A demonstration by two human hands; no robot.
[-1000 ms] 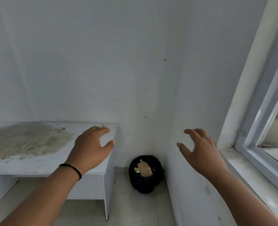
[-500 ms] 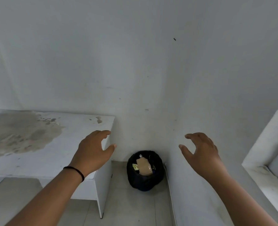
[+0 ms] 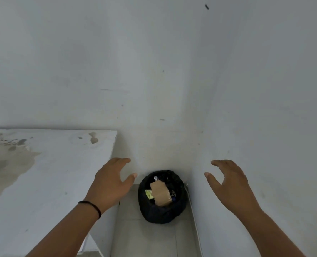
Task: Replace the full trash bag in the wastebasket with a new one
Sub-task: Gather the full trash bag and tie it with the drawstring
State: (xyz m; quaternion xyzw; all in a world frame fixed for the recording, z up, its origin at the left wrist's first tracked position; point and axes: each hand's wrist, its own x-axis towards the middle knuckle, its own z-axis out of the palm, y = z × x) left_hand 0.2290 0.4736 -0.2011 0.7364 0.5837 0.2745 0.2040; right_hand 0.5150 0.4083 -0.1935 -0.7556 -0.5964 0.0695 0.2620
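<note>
Two white walls meet in a corner point(image 3: 174, 127), with pale floor tiles point(image 3: 150, 238) below. On the left stands one white table point(image 3: 57, 173), its top marked by a large brownish stain point(image 3: 3, 164) near the far left and a few smaller spots point(image 3: 93, 138) toward the back edge.

One wastebasket point(image 3: 161, 197) sits on the floor right in the corner, between the table's end and the right-hand wall. It is lined with one black trash bag point(image 3: 154, 214), which covers the whole outside (the basket itself cannot be seen under the plastic). The bag is open at the top and filled with rubbish: one piece of brown cardboard point(image 3: 160, 193), a yellow-green scrap point(image 3: 148, 194) just left of it, and some small dark and shiny bits that are too small to tell apart.

Two hands reach forward above the basket, one on each side and well apart from it. The left hand point(image 3: 110, 184) hangs over the table's end, fingers spread and loosely bent, gripping nothing; one black band point(image 3: 91, 207) circles its wrist. The right hand point(image 3: 230, 184) hangs in front of the right wall, fingers likewise spread and relaxed, holding nothing. A thin white cord point(image 3: 194, 216) runs along the base of that wall.
</note>
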